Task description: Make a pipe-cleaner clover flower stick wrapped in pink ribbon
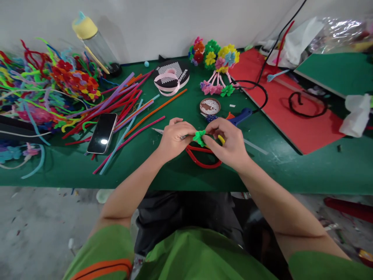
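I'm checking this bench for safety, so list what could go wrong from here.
1. The blue glue gun lies just behind the right hand; if it is hot, a knuckle could brush it.
2. The green flower is only pinched between the fingers of the left hand and the right hand, so it may slip or bend.
3. The round tin sits close behind both hands; a nudge could spill it.

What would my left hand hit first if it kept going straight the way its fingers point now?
The left hand points right, so it meets the green pipe-cleaner flower pinched at its fingertips, then the right hand just beyond, gripping the same flower. Both look level, though depth is unsure.
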Action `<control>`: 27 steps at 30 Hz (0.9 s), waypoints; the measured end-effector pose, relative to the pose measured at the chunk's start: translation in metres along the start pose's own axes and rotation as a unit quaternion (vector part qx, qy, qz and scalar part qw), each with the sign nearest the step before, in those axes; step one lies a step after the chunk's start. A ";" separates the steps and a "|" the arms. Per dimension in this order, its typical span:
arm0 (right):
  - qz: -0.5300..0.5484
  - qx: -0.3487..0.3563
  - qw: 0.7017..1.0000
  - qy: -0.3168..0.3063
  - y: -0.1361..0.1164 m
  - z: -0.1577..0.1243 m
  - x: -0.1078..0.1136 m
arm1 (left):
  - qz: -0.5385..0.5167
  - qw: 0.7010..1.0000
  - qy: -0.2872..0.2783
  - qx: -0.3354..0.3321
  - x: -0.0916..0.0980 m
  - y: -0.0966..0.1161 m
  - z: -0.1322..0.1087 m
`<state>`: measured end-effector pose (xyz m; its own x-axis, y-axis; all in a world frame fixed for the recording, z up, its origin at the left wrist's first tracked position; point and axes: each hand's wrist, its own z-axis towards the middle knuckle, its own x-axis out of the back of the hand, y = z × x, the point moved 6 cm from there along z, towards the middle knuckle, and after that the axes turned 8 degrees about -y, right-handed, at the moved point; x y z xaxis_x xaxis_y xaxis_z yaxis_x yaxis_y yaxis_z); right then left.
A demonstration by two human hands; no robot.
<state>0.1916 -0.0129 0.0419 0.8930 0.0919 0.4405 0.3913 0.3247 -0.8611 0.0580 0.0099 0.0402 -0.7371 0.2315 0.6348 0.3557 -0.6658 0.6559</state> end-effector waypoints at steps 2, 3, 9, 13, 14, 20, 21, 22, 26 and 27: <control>-0.059 0.077 0.995 0.017 -0.009 0.000 0.006 | -0.010 1.000 -0.012 -0.003 0.000 0.000 0.000; -0.075 0.105 0.992 0.011 -0.012 0.000 0.006 | -0.013 1.000 -0.019 -0.006 0.000 0.000 0.000; -0.102 0.141 0.984 -0.039 -0.011 0.002 0.003 | 0.002 0.997 -0.069 0.035 -0.003 -0.005 0.000; -0.116 0.138 0.982 -0.059 -0.011 0.001 -0.001 | 0.068 0.991 -0.113 0.014 -0.006 -0.001 0.001; -0.121 0.136 0.981 -0.064 -0.010 0.000 -0.002 | 0.083 0.990 -0.116 0.011 -0.007 -0.001 0.001; -0.145 0.125 0.976 -0.103 -0.010 0.001 -0.006 | 0.126 0.986 -0.110 0.004 -0.010 -0.001 0.000; -0.140 0.119 0.977 -0.108 -0.009 0.001 -0.006 | 0.128 0.986 -0.107 0.003 -0.010 0.000 0.000; -0.127 0.112 0.979 -0.112 -0.008 0.002 -0.006 | 0.127 0.987 -0.102 0.000 -0.009 0.001 0.000; 0.005 0.060 0.989 -0.132 -0.002 0.003 -0.007 | 0.118 0.990 -0.065 -0.031 -0.004 0.008 0.001; 0.056 0.039 0.989 -0.134 0.001 0.003 -0.008 | 0.116 0.991 -0.052 -0.042 -0.002 0.010 0.001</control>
<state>0.1838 -0.0105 0.0385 0.8354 0.3738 0.4031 0.2649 0.3688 -0.8910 0.0638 0.0031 0.0457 -0.5767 0.1347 0.8057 0.4564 -0.7649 0.4546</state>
